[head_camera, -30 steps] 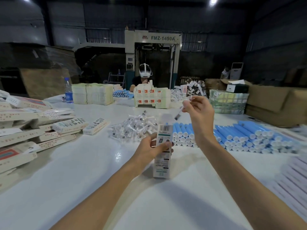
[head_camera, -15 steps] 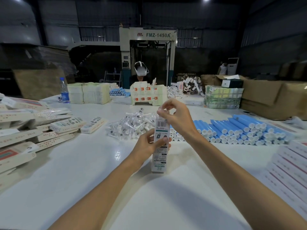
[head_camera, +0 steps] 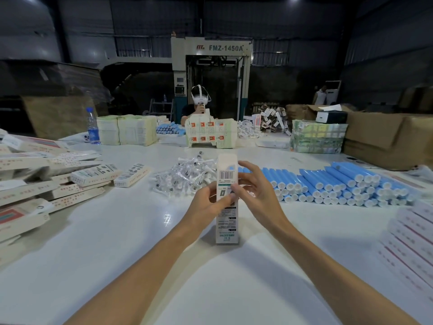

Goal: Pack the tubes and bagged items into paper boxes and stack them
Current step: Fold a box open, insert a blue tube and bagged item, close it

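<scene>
The step in hand looks like closing a filled box (head_camera: 226, 221): it stands upright on the desk (head_camera: 117, 231), and its top flap seems to be still raised, though the blur makes that uncertain. The left hand (head_camera: 206, 202) pinches its left edge at mid-height, and the right hand (head_camera: 255, 191) wraps the right side with its thumb on the front, so both clamp the box between them. The next move likely calls for tucking the flap in while one hand steadies the box, then laying it on a stack. Bagged items (head_camera: 185, 177) lie just behind the hands, and tubes (head_camera: 328, 184) lie to the right.
</scene>
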A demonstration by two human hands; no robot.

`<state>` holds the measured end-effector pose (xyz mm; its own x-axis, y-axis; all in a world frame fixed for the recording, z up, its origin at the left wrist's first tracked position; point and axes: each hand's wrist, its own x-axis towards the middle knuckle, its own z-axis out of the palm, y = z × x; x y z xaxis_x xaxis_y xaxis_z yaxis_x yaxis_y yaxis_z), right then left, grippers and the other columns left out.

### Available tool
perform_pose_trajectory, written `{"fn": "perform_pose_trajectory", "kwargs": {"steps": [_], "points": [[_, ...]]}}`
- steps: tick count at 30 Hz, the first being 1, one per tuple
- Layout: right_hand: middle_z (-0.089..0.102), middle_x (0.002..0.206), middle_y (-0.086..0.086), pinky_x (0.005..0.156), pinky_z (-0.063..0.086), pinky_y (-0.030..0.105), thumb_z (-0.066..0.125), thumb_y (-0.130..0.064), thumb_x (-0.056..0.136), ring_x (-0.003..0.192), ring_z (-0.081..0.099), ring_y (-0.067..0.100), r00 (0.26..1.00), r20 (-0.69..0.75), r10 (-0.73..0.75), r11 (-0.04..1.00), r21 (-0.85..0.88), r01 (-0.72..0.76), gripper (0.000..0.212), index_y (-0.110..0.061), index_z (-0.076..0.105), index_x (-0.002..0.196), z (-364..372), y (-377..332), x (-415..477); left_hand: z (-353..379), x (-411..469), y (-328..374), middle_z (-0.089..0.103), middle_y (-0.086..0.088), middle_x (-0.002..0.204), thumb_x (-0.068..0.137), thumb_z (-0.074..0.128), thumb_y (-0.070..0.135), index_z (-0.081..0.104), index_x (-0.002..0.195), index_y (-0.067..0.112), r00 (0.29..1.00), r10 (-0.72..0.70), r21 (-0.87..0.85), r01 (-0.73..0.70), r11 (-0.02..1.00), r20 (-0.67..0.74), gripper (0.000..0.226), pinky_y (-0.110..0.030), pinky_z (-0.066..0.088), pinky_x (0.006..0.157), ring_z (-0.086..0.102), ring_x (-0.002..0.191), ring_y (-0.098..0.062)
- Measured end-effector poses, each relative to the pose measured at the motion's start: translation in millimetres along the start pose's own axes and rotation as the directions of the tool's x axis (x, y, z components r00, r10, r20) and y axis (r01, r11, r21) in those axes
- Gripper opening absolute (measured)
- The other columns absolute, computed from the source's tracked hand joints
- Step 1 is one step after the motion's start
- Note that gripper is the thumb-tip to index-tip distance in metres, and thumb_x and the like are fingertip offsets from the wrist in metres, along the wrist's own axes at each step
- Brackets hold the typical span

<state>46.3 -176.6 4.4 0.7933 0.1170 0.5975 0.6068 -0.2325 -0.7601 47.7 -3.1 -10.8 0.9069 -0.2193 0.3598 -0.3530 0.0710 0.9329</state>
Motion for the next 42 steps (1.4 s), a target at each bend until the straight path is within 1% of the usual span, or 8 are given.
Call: {"fn": "perform_pose_trajectory", "kwargs": {"steps": [7, 15, 23, 28, 30, 33, 37, 42], "points": [[0.070, 0.123, -0.001, 0.097, 0.057, 0.036, 0.070, -0.015, 0.100, 0.112, 0.068, 0.020, 1.000, 0.017, -0.022, 0.997, 0.080, 0.021, 0.047, -0.032, 0.057, 0.142, -3, 2, 0, 0, -3, 1, 0.077, 0.009, 0.124, 0.094, 0.083, 0.024, 0.031, 0.150, 0.051, 0.990, 0.137, 0.040, -0.136, 0.990, -0.012, 0.081, -0.018, 0.059, 0.082, 0.076, 0.109, -0.013], [0.069, 0.126, 0.004, 0.102, 0.056, 0.045, 0.069, -0.008, 0.100, 0.114, 0.069, 0.023, 0.998, 0.042, -0.037, 0.999, 0.032, 0.035, 0.033, -0.016, 0.063, 0.132, -8, -1, 1, -1, -2, 4, 0.075, 0.009, 0.124, 0.098, 0.079, 0.020, 0.041, 0.150, 0.041, 0.978, 0.198, 0.147, -0.205, 0.968, 0.061, 0.067, -0.023, 0.060, 0.085, 0.075, 0.110, -0.017], [0.068, 0.125, -0.008, 0.098, 0.057, 0.030, 0.065, -0.022, 0.105, 0.118, 0.068, 0.015, 0.995, 0.042, -0.087, 0.996, -0.013, 0.087, 0.022, -0.026, 0.065, 0.126, -10, -3, 1, -7, 2, 1, 0.076, 0.007, 0.120, 0.096, 0.081, 0.033, 0.037, 0.152, 0.042, 0.978, 0.194, 0.275, -0.208, 0.939, 0.077, 0.071, -0.038, 0.062, 0.093, 0.075, 0.111, -0.016], [0.077, 0.103, 0.001, 0.080, 0.063, 0.034, 0.057, -0.024, 0.109, 0.094, 0.077, 0.020, 0.998, -0.066, -0.002, 0.996, 0.093, 0.009, 0.022, -0.023, 0.051, 0.130, -15, -16, 19, -8, 2, -1, 0.076, 0.008, 0.121, 0.094, 0.083, 0.037, 0.038, 0.151, 0.047, 0.981, 0.177, 0.295, -0.191, 0.936, 0.073, 0.073, -0.036, 0.057, 0.093, 0.073, 0.114, -0.012], [0.078, 0.096, 0.002, 0.076, 0.064, 0.037, 0.060, -0.023, 0.107, 0.087, 0.077, 0.019, 0.998, -0.058, -0.015, 1.000, -0.003, 0.015, 0.028, -0.020, 0.055, 0.135, -18, -23, 30, -8, 2, -2, 0.075, 0.007, 0.123, 0.094, 0.082, 0.035, 0.038, 0.152, 0.046, 0.981, 0.180, 0.298, -0.195, 0.934, 0.080, 0.073, -0.037, 0.056, 0.094, 0.072, 0.116, -0.013], [0.077, 0.098, -0.001, 0.074, 0.064, 0.046, 0.064, -0.018, 0.105, 0.084, 0.075, 0.017, 0.997, -0.044, -0.070, 0.988, -0.142, 0.063, 0.016, -0.013, 0.068, 0.119, -18, -28, 39, -10, 3, -2, 0.075, 0.009, 0.122, 0.094, 0.082, 0.036, 0.037, 0.152, 0.047, 0.983, 0.169, 0.308, -0.184, 0.934, 0.075, 0.074, -0.041, 0.057, 0.096, 0.071, 0.117, -0.012], [0.076, 0.090, -0.005, 0.067, 0.064, 0.044, 0.064, -0.018, 0.104, 0.080, 0.075, 0.014, 0.985, -0.039, -0.169, 0.953, -0.263, 0.153, 0.004, -0.019, 0.068, 0.105, -13, -23, 35, -13, 4, -4, 0.076, 0.014, 0.121, 0.094, 0.082, 0.037, 0.037, 0.150, 0.051, 0.986, 0.155, 0.303, -0.167, 0.938, 0.065, 0.073, -0.039, 0.057, 0.095, 0.070, 0.118, -0.008], [0.077, 0.099, -0.002, 0.077, 0.065, 0.042, 0.060, -0.016, 0.107, 0.091, 0.076, 0.015, 0.989, 0.032, -0.146, 0.961, -0.232, 0.149, 0.011, -0.012, 0.069, 0.110, -19, -19, 33, -12, 5, -4, 0.075, 0.016, 0.121, 0.094, 0.082, 0.039, 0.036, 0.149, 0.053, 0.988, 0.145, 0.308, -0.155, 0.939, 0.055, 0.073, -0.036, 0.056, 0.091, 0.069, 0.119, -0.004]]}}
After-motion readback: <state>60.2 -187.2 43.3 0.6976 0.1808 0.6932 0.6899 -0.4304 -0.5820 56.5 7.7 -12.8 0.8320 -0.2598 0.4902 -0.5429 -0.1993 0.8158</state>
